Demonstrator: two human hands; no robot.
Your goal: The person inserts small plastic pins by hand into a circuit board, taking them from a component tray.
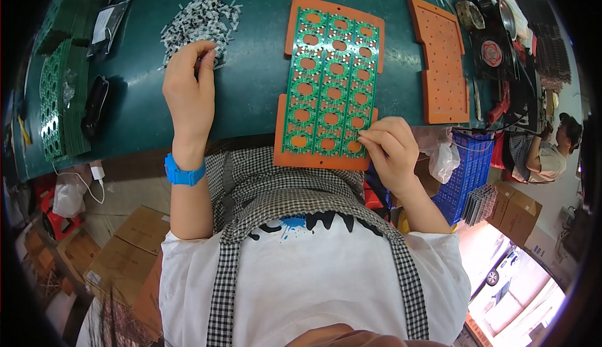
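Observation:
A green circuit board panel (pixel 321 74) with rows of ring-shaped boards lies on an orange fixture plate (pixel 301 160) in front of me. At its near right corner, my right hand (pixel 394 151) is closed in a pinch, fingertips touching the panel's edge; whatever they hold is too small to name. On the left is a loose pile of small clear and grey parts (pixel 202 22). My left hand (pixel 191 90) reaches the near side of that pile, thumb and forefinger curled together. What sits between those fingertips cannot be made out. A blue band circles the left wrist.
A second orange fixture plate (pixel 444 65) with small holes lies to the right. Stacked green panels (pixel 63 102) and a black tool-like object (pixel 95 105) stand at the left. Beyond the right edge are a blue crate (pixel 463 171) and another person (pixel 545 152).

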